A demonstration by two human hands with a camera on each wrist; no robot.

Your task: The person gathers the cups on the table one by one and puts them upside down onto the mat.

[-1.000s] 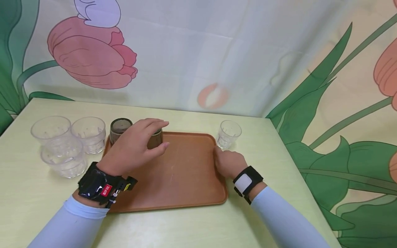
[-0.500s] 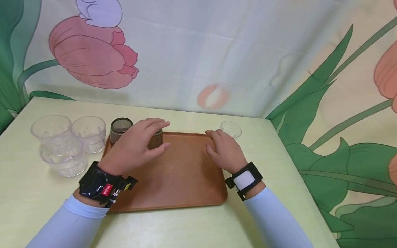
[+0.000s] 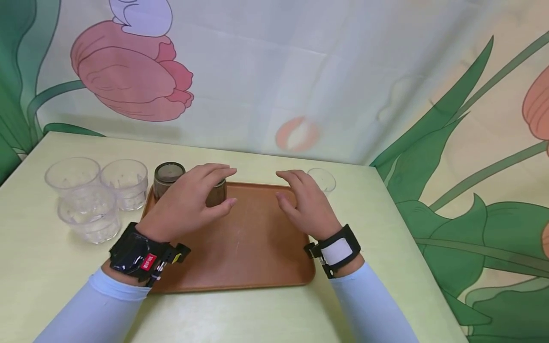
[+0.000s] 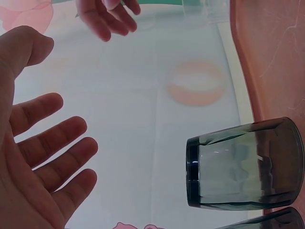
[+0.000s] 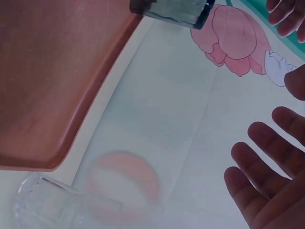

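Observation:
My left hand (image 3: 190, 202) hovers over the left part of a brown tray (image 3: 244, 238), fingers extended and thumb apart, holding nothing. Beneath and behind it, two smoky grey glasses stand upside down at the tray's back left: one glass (image 3: 169, 174) shows its base, the other glass (image 3: 218, 194) is partly covered by the hand. In the left wrist view a smoky glass (image 4: 243, 164) is apart from the fingers (image 4: 71, 160). Over the tray's right side is my right hand (image 3: 310, 205), relaxed and holding nothing. It partly hides a clear cup (image 3: 323, 178) behind it.
Three clear cups stand on the table left of the tray: a back-left cup (image 3: 70, 174), a cup (image 3: 126, 183) close to the tray corner, and a front cup (image 3: 92, 219). A printed curtain (image 3: 240, 71) hangs behind the pale table (image 3: 369, 214).
My right hand has let go of the tray's right edge, risen and moved left over the tray, its fingers loosening. The left hand, tray and glasses have hardly moved.

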